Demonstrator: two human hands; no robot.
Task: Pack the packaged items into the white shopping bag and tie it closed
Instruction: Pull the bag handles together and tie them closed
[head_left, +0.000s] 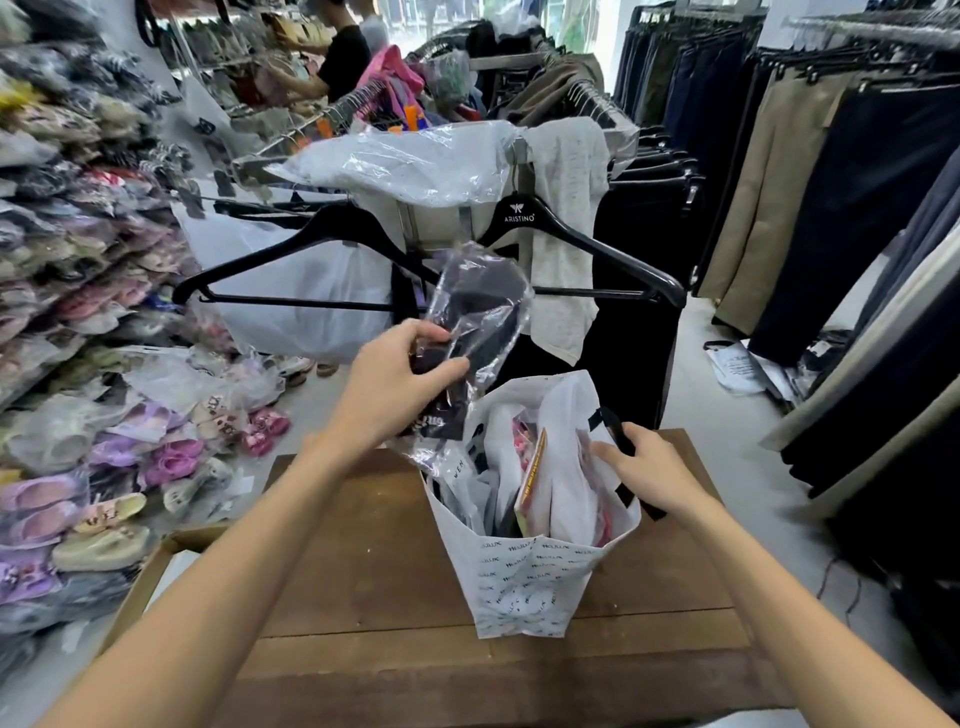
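Right now our left hand (400, 379) has a tight grip on a dark packaged item (480, 312) at twelve o'clock above the full white shopping bag (524, 577), whose edge our right hand (649, 467) holds, so we think it could slip or tip on the surface (363, 561).

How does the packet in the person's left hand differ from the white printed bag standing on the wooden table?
The clear plastic packet with dark clothing is see-through and held up in the air by the left hand; the white printed shopping bag is opaque and stands on the brown wooden table. The packet is smaller and holds one dark item; the bag is larger, open-topped and stuffed with several packets, its edge gripped by the right hand. Both are thin and crinkly.
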